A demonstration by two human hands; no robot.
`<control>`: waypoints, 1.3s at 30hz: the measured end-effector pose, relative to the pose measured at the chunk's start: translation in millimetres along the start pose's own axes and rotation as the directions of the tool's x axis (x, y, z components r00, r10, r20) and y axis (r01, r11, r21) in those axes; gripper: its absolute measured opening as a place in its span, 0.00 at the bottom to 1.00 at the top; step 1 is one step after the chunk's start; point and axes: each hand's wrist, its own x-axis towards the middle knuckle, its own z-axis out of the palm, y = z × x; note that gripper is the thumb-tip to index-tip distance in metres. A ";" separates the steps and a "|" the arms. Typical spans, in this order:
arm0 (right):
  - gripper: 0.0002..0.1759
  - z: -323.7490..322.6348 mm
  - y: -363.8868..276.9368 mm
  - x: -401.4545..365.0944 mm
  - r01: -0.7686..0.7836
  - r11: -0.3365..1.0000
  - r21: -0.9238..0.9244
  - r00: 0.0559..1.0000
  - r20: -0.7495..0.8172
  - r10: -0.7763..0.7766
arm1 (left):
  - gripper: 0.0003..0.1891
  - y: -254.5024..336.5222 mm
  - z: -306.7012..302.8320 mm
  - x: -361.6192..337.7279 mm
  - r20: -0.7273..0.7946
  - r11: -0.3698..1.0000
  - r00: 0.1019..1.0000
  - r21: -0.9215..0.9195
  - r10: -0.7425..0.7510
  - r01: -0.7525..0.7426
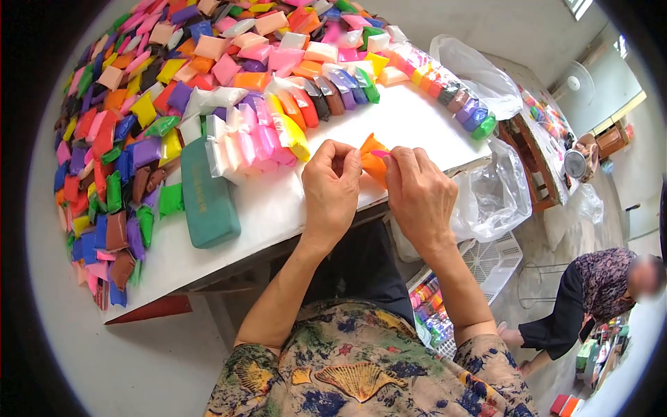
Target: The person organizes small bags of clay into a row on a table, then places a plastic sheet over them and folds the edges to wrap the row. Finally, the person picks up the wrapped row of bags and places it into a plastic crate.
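Both hands are together over the front edge of the white table point(417, 118). Between them is a small orange packet point(373, 167), partly covered by the fingers. My left hand point(333, 184) is curled, its thumb and forefinger pinched at the packet's left side. From the other side my right hand point(420, 191) grips it, with a small magenta bit showing by the thumb that I cannot make out. Left of the hands, clear bags of pink, white and yellow packets point(250, 142) lie beside a green case point(205, 194).
A big heap of coloured packets point(146, 111) covers the table's left and back. A row of multicoloured packets point(445, 90) lies along the right, near clear plastic bags point(490, 194). Below right stands a white basket point(497, 267). A person point(590, 299) bends over at far right.
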 end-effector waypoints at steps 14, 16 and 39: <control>0.08 -8.9 -1.0 9.6 0.243 0.954 -0.174 0.970 0.016 -0.244 | 0.07 0.2 -3.2 -1.1 0.036 0.999 0.999 0.028 0.024 -0.025; 0.07 -14.1 0.5 14.7 0.291 0.944 -0.154 0.957 0.067 -0.284 | 0.06 -0.7 -2.0 -1.5 0.021 0.999 0.999 -0.001 0.040 -0.040; 0.07 -32.1 13.9 43.6 0.462 0.886 -0.049 0.874 0.198 -0.445 | 0.06 0.2 -2.1 -3.4 0.046 0.995 0.995 0.034 0.093 -0.095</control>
